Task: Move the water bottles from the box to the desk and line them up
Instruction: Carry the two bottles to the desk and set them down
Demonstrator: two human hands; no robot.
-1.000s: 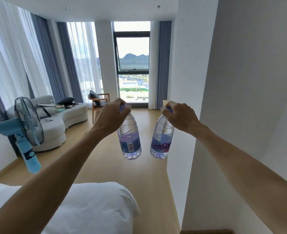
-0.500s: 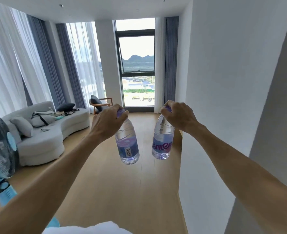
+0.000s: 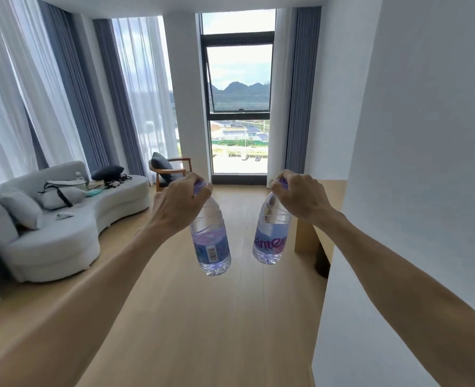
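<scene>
Two clear water bottles with purple caps and purple-blue labels hang in the air in front of me. My left hand (image 3: 179, 206) grips the left bottle (image 3: 211, 244) by its cap and neck. My right hand (image 3: 300, 196) grips the right bottle (image 3: 271, 238) the same way. Both bottles hang upright, side by side and apart, over the wooden floor. A light wooden desk (image 3: 331, 184) shows partly behind the white wall corner on the right, just beyond my right hand. The box is not in view.
A white wall (image 3: 414, 163) fills the right side. A grey curved sofa (image 3: 63, 233) with cushions stands at the left, a wooden armchair (image 3: 169, 170) beyond it. A tall window (image 3: 240, 107) and curtains close the far end. Wooden floor (image 3: 202, 317) runs down the middle.
I have moved forward along the room: the bed and the blue fan have left the view, the sofa and desk are nearer. Both hands still hold their bottles.
</scene>
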